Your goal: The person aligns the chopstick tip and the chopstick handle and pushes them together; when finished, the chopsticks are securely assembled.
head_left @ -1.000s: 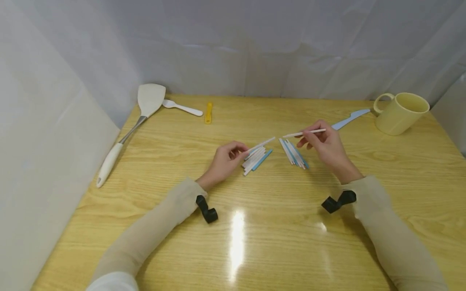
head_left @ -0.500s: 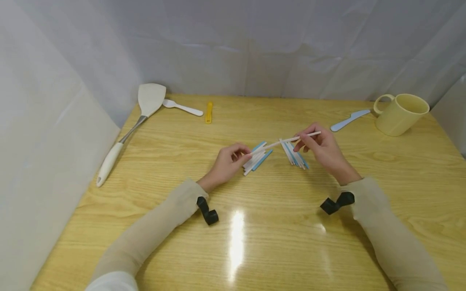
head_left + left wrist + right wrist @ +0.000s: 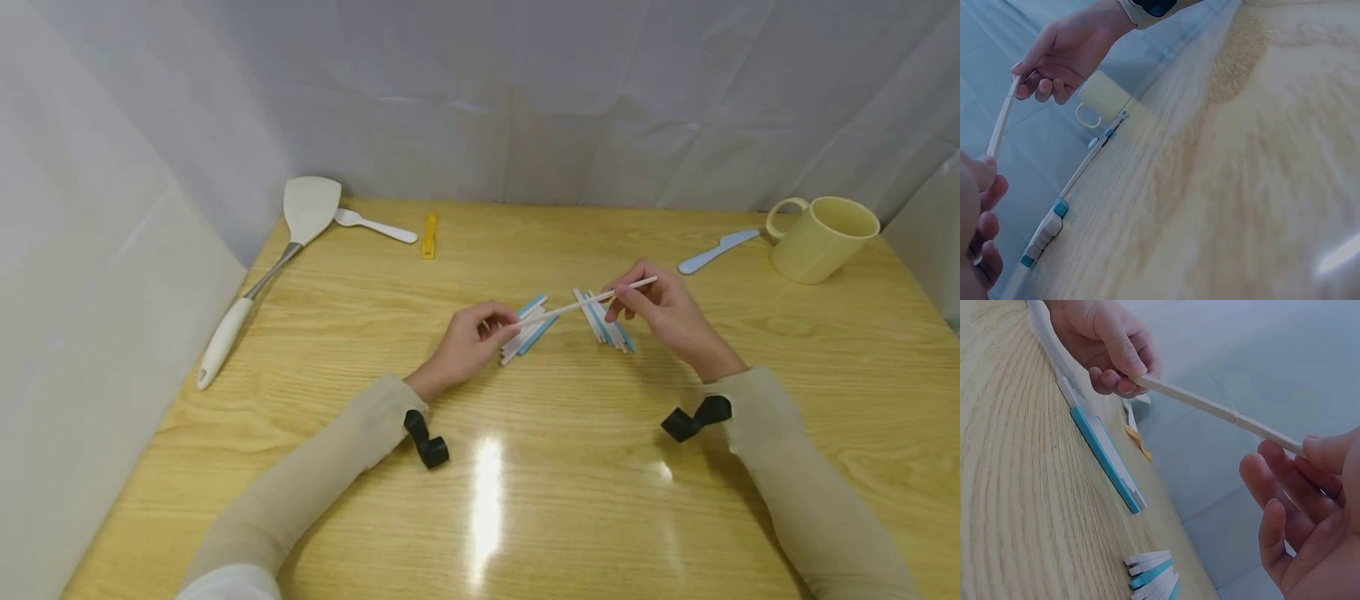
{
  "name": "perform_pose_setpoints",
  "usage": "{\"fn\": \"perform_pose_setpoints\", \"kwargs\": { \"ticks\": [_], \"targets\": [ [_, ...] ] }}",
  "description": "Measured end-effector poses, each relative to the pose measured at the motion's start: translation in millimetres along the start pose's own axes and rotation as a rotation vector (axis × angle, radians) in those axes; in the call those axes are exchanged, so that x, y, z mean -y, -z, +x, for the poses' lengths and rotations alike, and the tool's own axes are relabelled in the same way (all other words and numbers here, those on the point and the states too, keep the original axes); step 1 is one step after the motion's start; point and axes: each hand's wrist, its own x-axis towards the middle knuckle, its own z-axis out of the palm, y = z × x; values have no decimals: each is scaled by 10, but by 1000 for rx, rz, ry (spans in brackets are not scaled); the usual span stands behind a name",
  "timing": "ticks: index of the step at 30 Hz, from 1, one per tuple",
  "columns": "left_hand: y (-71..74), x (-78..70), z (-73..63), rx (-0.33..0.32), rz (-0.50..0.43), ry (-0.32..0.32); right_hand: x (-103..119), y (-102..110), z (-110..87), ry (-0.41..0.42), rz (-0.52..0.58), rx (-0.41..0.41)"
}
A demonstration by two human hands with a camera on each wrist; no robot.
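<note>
My left hand (image 3: pixel 468 342) pinches a slim white stick (image 3: pixel 1185 397) between thumb and fingers. Another white stick (image 3: pixel 1266 431) is pinched in my right hand (image 3: pixel 663 312). The two meet end to end in one slanting line, and a small seam shows between them in the right wrist view. This line is raised above the table, higher toward the right hand. Below it lie two piles of white and blue sticks: the left pile (image 3: pixel 531 340) beside my left fingertips, the right pile (image 3: pixel 611 329) below my right fingers. The left hand partly hides its pile.
Along the back left are a white spatula (image 3: pixel 311 207), a white plastic fork (image 3: pixel 382 227) and a small yellow clip-like piece (image 3: pixel 429 237). A pale blue plastic knife (image 3: pixel 718 252) and a yellow mug (image 3: pixel 813 250) stand back right. A pale curtain (image 3: pixel 525 100) closes the far edge.
The right hand has come left and slightly down, bringing its stick to the end of the left hand's stick. The gap between the two sticks has closed. The piles have not moved.
</note>
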Motion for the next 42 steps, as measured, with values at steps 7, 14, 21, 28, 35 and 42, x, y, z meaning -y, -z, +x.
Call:
{"fn": "perform_pose_setpoints", "kwargs": {
  "ticks": [7,14,21,28,35,42],
  "targets": [
    [-1,-5,-10,3,20,-10,-9,-20,6,-3,0,6],
    [-46,-23,10,12,73,-69,-19,-4,-9,-28,54,27],
    [-143,-117,-29,128,42,-74,23,44,-19,-20,-42,-25],
    [-247,-262,-112,234,-21,-174,72,-57,6,-46,-121,-38],
    [-332,-392,-172,291,-38,-336,130,-223,96,-100,-162,62],
    [-355,-414,-203,290,-42,-325,148,-404,192,-132,-191,222]
  ]
}}
